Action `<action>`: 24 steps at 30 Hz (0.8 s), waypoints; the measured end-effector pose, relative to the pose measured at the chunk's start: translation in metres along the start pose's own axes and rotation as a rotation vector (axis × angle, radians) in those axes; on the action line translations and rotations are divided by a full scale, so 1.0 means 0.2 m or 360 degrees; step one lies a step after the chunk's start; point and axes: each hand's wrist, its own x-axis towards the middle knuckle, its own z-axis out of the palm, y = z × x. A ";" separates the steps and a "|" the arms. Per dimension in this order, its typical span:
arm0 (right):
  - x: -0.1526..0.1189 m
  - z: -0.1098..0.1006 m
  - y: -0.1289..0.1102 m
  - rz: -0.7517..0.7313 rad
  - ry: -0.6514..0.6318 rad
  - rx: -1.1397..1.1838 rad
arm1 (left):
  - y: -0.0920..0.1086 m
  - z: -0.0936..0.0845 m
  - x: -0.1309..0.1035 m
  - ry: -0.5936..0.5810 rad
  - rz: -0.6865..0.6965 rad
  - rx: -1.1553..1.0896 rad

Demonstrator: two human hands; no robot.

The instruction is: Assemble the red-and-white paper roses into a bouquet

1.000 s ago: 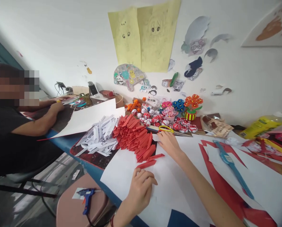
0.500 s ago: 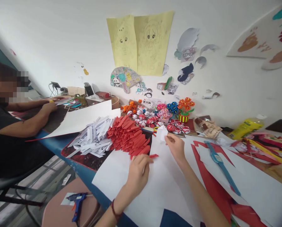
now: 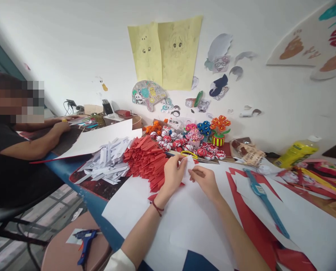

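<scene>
While a co-worker [image 3: 12, 165] in a black top sits at the left end of the table [image 3: 104, 226], the person nearest me has both hands close together over large white sheets [image 3: 202, 226]. Left hand [image 3: 173, 175], a dark red bracelet [image 3: 156, 207] on its wrist, pinches a small white paper piece [image 3: 188, 165] between thumb and finger near the upper edge. Right hand [image 3: 206, 182]: fingers curled, tips at the paper's lower right side; whether they grip or merely press, I cannot tell. Paper is held up in front of the yellow-handled scissors [image 3: 189, 154], just right of a heap of red folded pieces [image 3: 145, 158]. Left of that, touching it, a heap of white folded strips [image 3: 108, 158], on a dark board [image 3: 100, 192]. Behind: red-and-white balls [image 3: 204, 151] in a cluster, orange flowers [image 3: 220, 123] in a striped pot [image 3: 218, 140]. To the right, a blue strap [image 3: 265, 199] lies across white and red paper; farther off, a yellow bottle [image 3: 296, 152] leans over. Below the table edge, a blue glue gun [image 3: 87, 241] rests on a pinkish stool [image 3: 55, 250].
</scene>
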 end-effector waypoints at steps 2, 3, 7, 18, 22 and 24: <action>0.00 0.01 0.01 0.0012 -0.0028 0.0016 | -0.02 0.00 0.00 -0.0037 -0.0014 -0.0077; 0.00 0.01 0.01 0.0022 -0.0012 0.0025 | -0.02 0.00 0.01 -0.0058 -0.0013 -0.0102; 0.01 -0.01 0.02 0.0018 0.0161 0.0056 | -0.03 0.00 0.01 -0.0157 0.0047 -0.0100; 0.02 -0.08 0.03 -0.0076 0.0459 -0.0039 | -0.06 -0.02 0.02 -0.0326 0.0126 -0.0117; 0.04 -0.10 0.05 -0.0102 0.0608 0.0046 | -0.08 -0.03 0.02 -0.0379 0.0131 -0.0056; 0.04 -0.11 0.06 -0.0111 0.0652 0.0124 | -0.09 -0.04 0.02 -0.0430 0.0153 -0.0031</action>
